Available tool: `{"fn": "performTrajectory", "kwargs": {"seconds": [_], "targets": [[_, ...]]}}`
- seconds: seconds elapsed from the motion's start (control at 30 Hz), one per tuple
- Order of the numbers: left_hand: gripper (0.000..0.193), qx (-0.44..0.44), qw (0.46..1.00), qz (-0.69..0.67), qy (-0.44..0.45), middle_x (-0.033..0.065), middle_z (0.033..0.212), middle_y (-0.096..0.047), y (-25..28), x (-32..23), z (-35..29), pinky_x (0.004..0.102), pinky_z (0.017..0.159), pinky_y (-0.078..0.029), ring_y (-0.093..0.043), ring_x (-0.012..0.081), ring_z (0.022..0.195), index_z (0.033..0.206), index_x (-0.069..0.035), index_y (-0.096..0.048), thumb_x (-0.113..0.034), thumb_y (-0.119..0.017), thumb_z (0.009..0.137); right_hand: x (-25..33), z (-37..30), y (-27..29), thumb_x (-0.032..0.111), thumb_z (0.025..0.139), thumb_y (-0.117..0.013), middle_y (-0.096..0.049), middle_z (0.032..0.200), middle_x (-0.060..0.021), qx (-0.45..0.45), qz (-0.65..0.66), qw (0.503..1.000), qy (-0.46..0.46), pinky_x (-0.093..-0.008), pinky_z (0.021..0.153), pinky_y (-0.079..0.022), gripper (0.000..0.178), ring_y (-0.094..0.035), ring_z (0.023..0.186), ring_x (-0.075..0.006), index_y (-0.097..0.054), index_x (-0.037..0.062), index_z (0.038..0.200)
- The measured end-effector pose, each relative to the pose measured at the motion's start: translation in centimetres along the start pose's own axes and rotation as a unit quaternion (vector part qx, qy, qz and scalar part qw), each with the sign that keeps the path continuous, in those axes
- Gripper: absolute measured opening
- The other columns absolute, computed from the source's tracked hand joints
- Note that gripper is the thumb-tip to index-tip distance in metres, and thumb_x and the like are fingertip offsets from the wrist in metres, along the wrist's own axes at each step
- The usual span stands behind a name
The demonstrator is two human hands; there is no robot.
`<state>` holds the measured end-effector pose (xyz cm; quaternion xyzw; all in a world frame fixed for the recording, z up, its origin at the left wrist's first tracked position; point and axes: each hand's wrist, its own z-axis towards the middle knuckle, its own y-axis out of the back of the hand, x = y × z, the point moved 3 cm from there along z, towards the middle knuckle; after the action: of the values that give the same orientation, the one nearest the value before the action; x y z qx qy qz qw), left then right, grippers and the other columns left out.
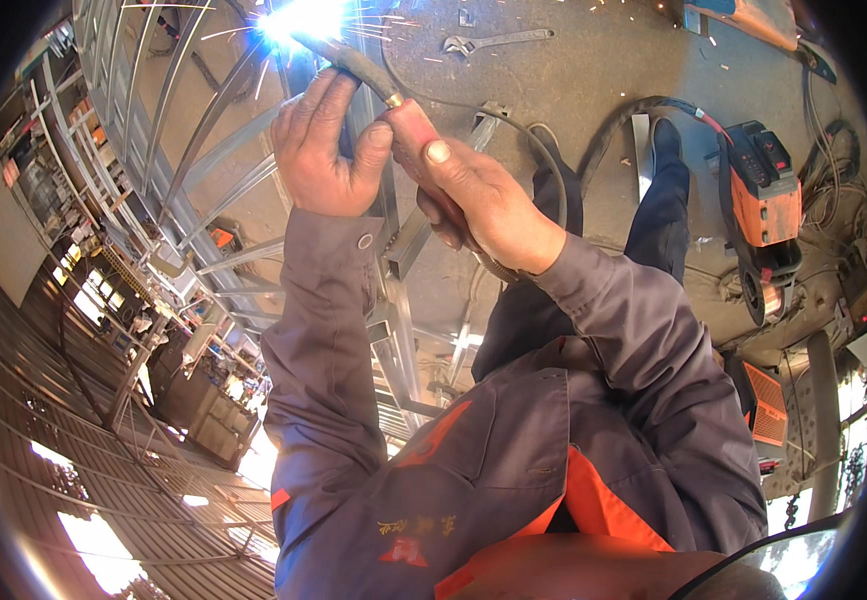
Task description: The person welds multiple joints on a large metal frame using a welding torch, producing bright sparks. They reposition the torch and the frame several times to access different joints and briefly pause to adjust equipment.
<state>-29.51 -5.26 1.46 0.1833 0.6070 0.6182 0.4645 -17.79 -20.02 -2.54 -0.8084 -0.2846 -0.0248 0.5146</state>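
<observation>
My right hand (493, 205) is closed round the red handle of a welding torch (413, 130), thumb along its top. The torch's dark curved neck points up and left to a glaring blue-white arc (303, 18) throwing sparks; the glare hides the spot being welded. Beside the torch, my left hand (323, 150) lies over the steel frame (218, 150) with its fingers stretched forward. Its fingertips reach the underside of the torch neck, and its thumb stands apart near the handle. Whether those fingertips press on the neck or on the steel I cannot tell.
An adjustable wrench (498, 41) lies on the concrete floor ahead. To the right stands an orange and black wire feeder (761, 190) with a wire spool below; a cable (633, 108) loops from it across the floor. Steel bars and racks fill the left side.
</observation>
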Motion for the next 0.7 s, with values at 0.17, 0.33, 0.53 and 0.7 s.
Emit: {"fn": "performTrajectory", "kwargs": {"seconds": [0.17,0.33,0.53,0.7], "targets": [[0.06,-0.005,1.0,-0.002,-0.012,0.0178,0.124,-0.07,-0.02,-0.06,0.22,0.0463,0.091,-0.048,-0.066,0.0371,0.102,0.124,-0.002,-0.071,-0.054,-0.07,0.092,0.05,0.02,-0.05,0.062,0.107,-0.04,-0.052,0.077,-0.0031,0.005,-0.023,1.0,0.003,-0.0222,0.05,-0.038,0.062,-0.048,0.059,-0.0089,-0.054,0.0049,0.125],[0.059,0.003,0.999,-0.023,-0.025,0.0176,0.122,-0.071,-0.09,-0.05,0.45,0.0464,0.091,-0.05,-0.066,0.0369,0.103,0.123,-0.001,-0.071,-0.052,-0.071,0.092,0.1,-0.03,0.03,0.063,0.107,-0.04,-0.052,0.077,-0.0033,0.0,-0.019,1.0,0.003,-0.0232,0.051,-0.038,0.063,-0.048,0.058,-0.0091,-0.055,0.005,0.124],[0.059,-0.002,1.0,0.001,-0.03,0.018,0.122,-0.071,-0.31,0.06,0.28,0.0458,0.092,-0.049,-0.066,0.0363,0.104,0.123,0.0,-0.071,-0.05,-0.072,0.092,-0.2,0.08,0.43,0.061,0.107,-0.044,-0.053,0.076,-0.0012,-0.004,-0.002,1.0,-0.012,-0.0264,0.053,-0.04,0.064,-0.049,0.059,-0.0094,-0.057,0.0005,0.124],[0.058,-0.004,1.0,0.0,-0.024,0.0186,0.122,-0.07,-0.32,0.03,0.22,0.0456,0.093,-0.048,-0.066,0.0364,0.104,0.124,0.0,-0.071,-0.049,-0.071,0.092,-0.5,0.21,0.53,0.061,0.107,-0.045,-0.053,0.077,-0.0012,0.002,0.004,1.0,-0.004,-0.0262,0.053,-0.04,0.061,-0.049,0.06,-0.0089,-0.058,0.0018,0.117]]}}
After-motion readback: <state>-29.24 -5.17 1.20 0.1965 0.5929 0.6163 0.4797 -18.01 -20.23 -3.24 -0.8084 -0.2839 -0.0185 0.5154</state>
